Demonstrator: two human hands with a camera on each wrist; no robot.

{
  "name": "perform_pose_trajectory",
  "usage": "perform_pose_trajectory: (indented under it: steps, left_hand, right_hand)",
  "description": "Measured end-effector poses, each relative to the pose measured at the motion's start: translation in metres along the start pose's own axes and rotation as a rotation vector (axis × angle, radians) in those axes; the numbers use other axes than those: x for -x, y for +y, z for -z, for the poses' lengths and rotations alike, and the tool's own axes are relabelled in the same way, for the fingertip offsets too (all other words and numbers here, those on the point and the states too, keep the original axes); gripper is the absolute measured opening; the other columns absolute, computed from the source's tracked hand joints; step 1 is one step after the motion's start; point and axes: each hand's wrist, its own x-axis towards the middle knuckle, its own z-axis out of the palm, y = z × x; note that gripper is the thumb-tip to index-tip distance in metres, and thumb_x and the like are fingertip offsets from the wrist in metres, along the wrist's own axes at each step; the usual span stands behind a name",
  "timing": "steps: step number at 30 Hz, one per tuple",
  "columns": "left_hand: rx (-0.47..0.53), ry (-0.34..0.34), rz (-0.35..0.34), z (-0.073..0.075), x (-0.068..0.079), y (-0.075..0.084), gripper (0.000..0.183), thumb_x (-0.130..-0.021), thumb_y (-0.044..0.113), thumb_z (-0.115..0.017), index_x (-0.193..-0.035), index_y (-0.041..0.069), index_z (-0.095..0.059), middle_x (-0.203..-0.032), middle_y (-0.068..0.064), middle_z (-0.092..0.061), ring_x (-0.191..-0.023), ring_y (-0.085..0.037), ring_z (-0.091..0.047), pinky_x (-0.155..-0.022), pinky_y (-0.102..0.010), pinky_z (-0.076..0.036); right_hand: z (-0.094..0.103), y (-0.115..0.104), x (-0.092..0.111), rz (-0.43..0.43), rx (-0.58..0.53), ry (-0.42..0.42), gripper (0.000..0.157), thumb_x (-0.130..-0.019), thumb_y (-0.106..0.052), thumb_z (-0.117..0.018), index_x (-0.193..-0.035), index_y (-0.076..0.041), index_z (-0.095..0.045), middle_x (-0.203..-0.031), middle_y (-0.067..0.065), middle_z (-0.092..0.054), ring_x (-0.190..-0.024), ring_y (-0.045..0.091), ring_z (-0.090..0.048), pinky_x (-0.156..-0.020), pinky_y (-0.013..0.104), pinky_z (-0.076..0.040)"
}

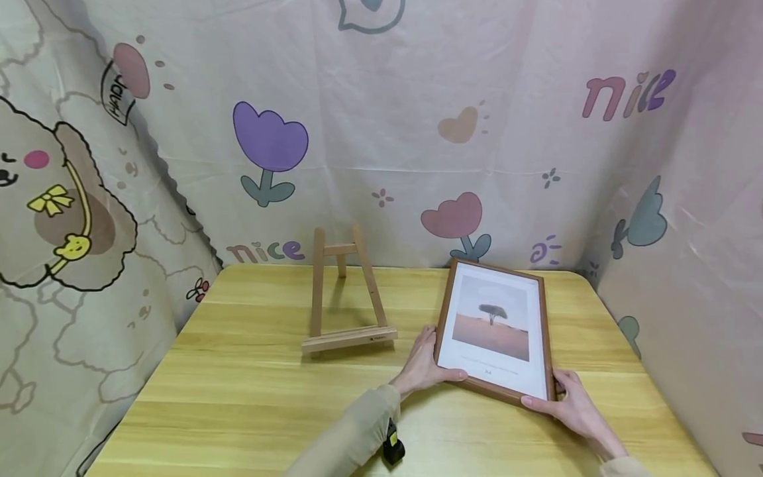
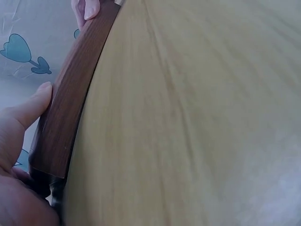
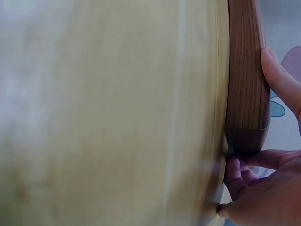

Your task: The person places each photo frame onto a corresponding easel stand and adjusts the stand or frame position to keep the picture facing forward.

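A brown wooden picture frame (image 1: 548, 331) with a tree print in a white mount lies tilted on the right of the table. My left hand (image 1: 424, 364) grips its lower left corner, thumb over the front edge, fingers along the side. At the lower right corner my right hand (image 1: 569, 403) holds it, thumb on the front. In the left wrist view the frame's bottom edge (image 2: 70, 103) runs beside the left thumb. Fingers of the right hand (image 3: 263, 197) curl under the frame's corner (image 3: 247, 113) in the right wrist view.
Left of the frame a small wooden easel (image 1: 318, 285) stands on the wood-grain table (image 1: 238, 391), its ledge facing front. A patterned curtain (image 1: 369, 132) hangs behind the table and at both sides. A black device (image 1: 392, 449) sits at the left wrist.
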Motion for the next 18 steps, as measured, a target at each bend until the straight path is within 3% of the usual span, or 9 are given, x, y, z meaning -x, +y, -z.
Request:
perform_pose_trajectory:
  steps: [3,9,13,18]
  left_hand:
    - [0.023,-0.003,-0.012,0.0005,-0.0001,-0.001,0.112,-0.07,0.04,-0.091,-0.157,0.003,-0.03,-0.165,-0.022,-0.027,-0.155,-0.04,-0.02,-0.125,-0.059,-0.018]
    - [0.024,0.02,-0.127,-0.001,-0.0048,-0.0032,0.105,-0.069,0.035,-0.092,-0.152,0.005,-0.037,-0.155,-0.017,-0.044,-0.145,-0.036,-0.039,-0.122,-0.056,-0.03]
    - [0.089,0.011,-0.112,-0.0019,-0.0047,-0.0033,0.101,-0.069,0.031,-0.093,-0.151,0.006,-0.039,-0.151,-0.015,-0.047,-0.139,-0.032,-0.044,-0.119,-0.053,-0.035]
    - [0.188,-0.023,-0.112,-0.0012,-0.004,-0.0007,0.097,-0.071,0.024,-0.093,-0.151,0.012,-0.039,-0.141,-0.01,-0.055,-0.128,-0.026,-0.053,-0.113,-0.047,-0.042]
  right_hand:
    - [-0.0012,0.0002,0.0003,0.019,-0.01,0.018,0.102,-0.084,-0.04,-0.08,-0.153,0.012,-0.026,-0.134,0.03,-0.04,-0.112,0.033,-0.047,-0.077,0.025,-0.045]
    - [-0.0034,0.0001,0.0014,0.099,-0.019,0.085,0.09,-0.083,-0.035,-0.083,-0.15,0.006,-0.039,-0.118,0.018,-0.062,-0.097,0.017,-0.054,-0.071,0.021,-0.046]
    - [-0.0057,-0.0007,0.0039,0.112,-0.029,0.121,0.089,-0.08,-0.031,-0.085,-0.148,0.007,-0.04,-0.107,0.013,-0.065,-0.085,0.007,-0.053,-0.067,0.021,-0.046]
    - [-0.0079,-0.0013,0.0064,0.106,-0.03,0.148,0.094,-0.079,-0.03,-0.086,-0.148,0.01,-0.037,-0.108,0.016,-0.065,-0.085,0.006,-0.056,-0.069,0.02,-0.049]
